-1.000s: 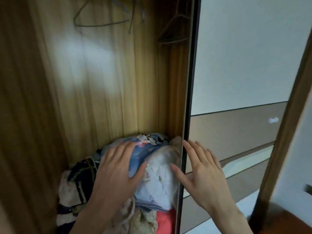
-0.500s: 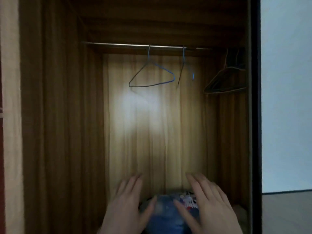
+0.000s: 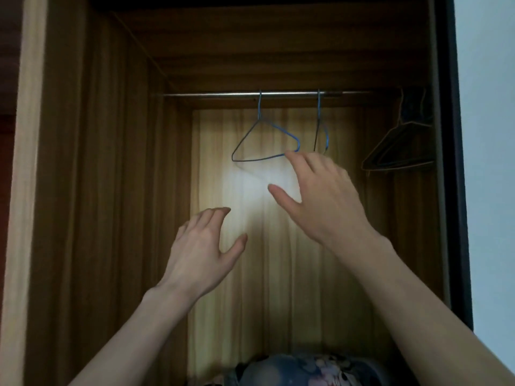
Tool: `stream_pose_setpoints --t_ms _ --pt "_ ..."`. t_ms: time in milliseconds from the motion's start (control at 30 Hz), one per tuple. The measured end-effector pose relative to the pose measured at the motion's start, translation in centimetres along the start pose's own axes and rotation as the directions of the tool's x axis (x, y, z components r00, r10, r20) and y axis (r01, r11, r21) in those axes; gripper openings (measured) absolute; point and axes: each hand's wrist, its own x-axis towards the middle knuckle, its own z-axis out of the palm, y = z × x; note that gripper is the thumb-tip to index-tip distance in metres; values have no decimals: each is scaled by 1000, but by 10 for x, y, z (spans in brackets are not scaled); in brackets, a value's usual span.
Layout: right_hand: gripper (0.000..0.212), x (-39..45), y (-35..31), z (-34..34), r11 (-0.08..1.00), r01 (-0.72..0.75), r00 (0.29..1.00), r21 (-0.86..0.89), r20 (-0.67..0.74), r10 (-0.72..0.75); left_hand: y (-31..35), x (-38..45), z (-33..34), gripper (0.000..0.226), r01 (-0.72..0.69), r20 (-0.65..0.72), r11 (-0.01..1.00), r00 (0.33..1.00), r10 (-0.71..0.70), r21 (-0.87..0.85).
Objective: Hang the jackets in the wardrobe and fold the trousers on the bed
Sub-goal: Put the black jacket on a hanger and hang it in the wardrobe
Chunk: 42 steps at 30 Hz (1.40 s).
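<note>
Wooden wardrobe [image 3: 83,190], dim inside, my bare hands raised toward the rail [image 3: 223,94].
My right hand [image 3: 320,196], fingers spread and empty, nears the blue wire hanger [image 3: 252,135]; left hand [image 3: 200,246] is relaxed and empty. No jackets visible, only bundled fabric [image 3: 301,369] below. I judge a careless swipe could knock the hanger off.

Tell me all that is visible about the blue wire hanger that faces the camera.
The blue wire hanger is thin bent wire, seemingly metal, shaped as a rounded triangle. Its hook hangs over the metal rail, and it is bare and slightly tilted. The right hand reaches its lower right corner with open fingers; whether they touch it cannot be told.
</note>
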Motion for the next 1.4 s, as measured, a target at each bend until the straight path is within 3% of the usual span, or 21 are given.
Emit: stream_pose_setpoints --t_ms 233,367,533,667,933,1200,1400 --pt "40 127 4 -4 984 26 999 -176 -21 -30 -2 69 0 64 -65 -35 997 997 66 39" --pt "31 174 8 15 980 -129 982 -151 116 147 -13 108 0 62 -71 -36 995 997 73 65" --pt "27 197 16 55 930 -356 896 -88 251 367 -25 141 -2 61 -64 -43 995 997 68 79" --pt "28 206 20 88 862 -493 861 121 213 462 -33 160 -5 63 -91 -72 993 993 97 77" --pt "37 207 16 89 880 -402 904 251 -47 426 -51 182 -7 54 -77 -98 997 992 79 20" --pt "33 131 17 76 968 -209 971 141 -87 222 -58 178 8 42 -82 -152 986 987 60 -144" --pt "25 46 22 77 964 -207 977 166 -15 213 -55 166 44 39 -121 -230 972 970 74 -199"
